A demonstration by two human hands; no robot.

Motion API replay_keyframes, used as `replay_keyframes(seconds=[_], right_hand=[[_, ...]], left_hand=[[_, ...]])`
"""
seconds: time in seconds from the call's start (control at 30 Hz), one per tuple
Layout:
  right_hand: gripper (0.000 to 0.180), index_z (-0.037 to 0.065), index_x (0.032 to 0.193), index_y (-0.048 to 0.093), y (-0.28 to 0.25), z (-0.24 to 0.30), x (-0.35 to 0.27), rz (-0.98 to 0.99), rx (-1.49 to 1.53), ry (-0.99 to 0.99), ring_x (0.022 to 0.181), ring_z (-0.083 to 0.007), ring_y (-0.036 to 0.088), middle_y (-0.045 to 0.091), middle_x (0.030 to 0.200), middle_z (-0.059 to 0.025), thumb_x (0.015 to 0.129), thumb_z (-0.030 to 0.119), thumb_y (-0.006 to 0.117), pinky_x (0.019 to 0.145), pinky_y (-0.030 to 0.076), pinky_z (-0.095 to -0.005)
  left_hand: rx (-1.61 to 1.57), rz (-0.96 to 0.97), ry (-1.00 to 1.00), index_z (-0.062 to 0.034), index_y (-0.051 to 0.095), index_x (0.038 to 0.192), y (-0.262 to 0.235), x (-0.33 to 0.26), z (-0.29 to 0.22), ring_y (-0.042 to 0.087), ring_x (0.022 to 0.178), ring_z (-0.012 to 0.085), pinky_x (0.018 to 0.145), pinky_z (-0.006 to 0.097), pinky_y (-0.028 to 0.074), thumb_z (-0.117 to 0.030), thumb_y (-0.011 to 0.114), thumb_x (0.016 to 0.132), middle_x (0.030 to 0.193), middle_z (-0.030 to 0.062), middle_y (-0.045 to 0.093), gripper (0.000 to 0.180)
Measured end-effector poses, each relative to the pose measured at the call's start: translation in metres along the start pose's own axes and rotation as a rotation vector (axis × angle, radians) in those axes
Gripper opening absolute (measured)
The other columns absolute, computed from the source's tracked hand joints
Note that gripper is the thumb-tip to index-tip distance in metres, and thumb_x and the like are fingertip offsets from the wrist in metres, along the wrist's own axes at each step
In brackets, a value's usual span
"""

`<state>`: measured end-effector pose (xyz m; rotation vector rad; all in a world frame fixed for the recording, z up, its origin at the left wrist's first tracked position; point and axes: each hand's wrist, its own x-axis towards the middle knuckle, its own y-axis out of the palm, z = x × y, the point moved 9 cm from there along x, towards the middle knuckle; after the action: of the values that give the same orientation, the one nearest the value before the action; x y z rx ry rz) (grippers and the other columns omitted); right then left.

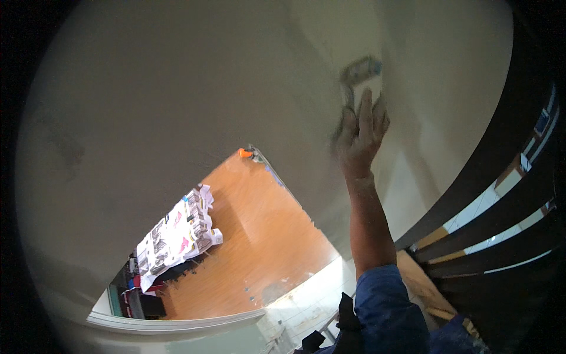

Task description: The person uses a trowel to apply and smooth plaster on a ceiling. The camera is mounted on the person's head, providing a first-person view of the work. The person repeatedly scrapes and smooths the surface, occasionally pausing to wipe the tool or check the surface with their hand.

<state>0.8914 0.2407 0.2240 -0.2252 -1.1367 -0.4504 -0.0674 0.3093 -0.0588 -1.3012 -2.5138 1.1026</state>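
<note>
My right hand (361, 133) is raised on a bare arm out of a dark blue sleeve. It presses a small rectangular block (361, 71) to the smooth grey-beige plastered surface (236, 76). The block looks pale, with a darker far edge, and is smeared by motion, so I cannot make out its exact kind. My fingers lie over its near end. My left hand is not in view.
Beyond an opening lies an orange-brown wood-like floor (265, 236) with a heap covered in printed white sheets (180, 233). An orange object (244, 153) sits at the opening's corner. Dark curved slats (471, 200) stand at right. Below them is a wooden board (421, 277).
</note>
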Motion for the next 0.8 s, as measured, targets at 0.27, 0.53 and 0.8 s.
replay_keyframes(seconds=[0.27, 0.53, 0.8], right_hand=[[0.048, -0.009, 0.138, 0.042, -0.002, -0.019, -0.064, 0.068, -0.017, 0.174, 0.131, -0.0481, 0.039, 0.035, 0.145, -0.0344, 0.099, 0.018, 0.05, 0.104, 0.031, -0.0562], [0.046, -0.006, 0.134, 0.05, -0.018, 0.139, 0.27, -0.176, -0.165, -0.281, 0.124, -0.0473, 0.047, 0.052, 0.131, -0.0325, 0.1, 0.025, 0.051, 0.102, 0.034, -0.0516], [0.044, 0.0, 0.136, 0.051, -0.023, 0.143, 0.236, -0.199, -0.189, -0.296, 0.12, -0.0444, 0.053, 0.054, 0.13, -0.0291, 0.097, 0.022, 0.055, 0.099, 0.037, -0.0518]], left_hand=[[-0.04, -0.049, -0.039, 0.0026, 0.067, 0.074, -0.004, -0.047, -0.013, 0.051, 0.065, 0.0198, 0.059, 0.038, 0.044, -0.063, 0.064, 0.083, 0.069, 0.0092, 0.061, 0.067], [-0.095, -0.082, -0.039, 0.0002, 0.063, 0.063, -0.024, -0.058, 0.002, 0.045, 0.056, 0.0177, 0.052, 0.039, 0.04, -0.065, 0.066, 0.081, 0.06, 0.0056, 0.055, 0.067], [-0.152, -0.103, -0.062, 0.0, 0.066, 0.064, -0.032, -0.043, 0.026, 0.047, 0.055, 0.0183, 0.054, 0.039, 0.041, -0.063, 0.065, 0.082, 0.056, 0.0064, 0.055, 0.066]])
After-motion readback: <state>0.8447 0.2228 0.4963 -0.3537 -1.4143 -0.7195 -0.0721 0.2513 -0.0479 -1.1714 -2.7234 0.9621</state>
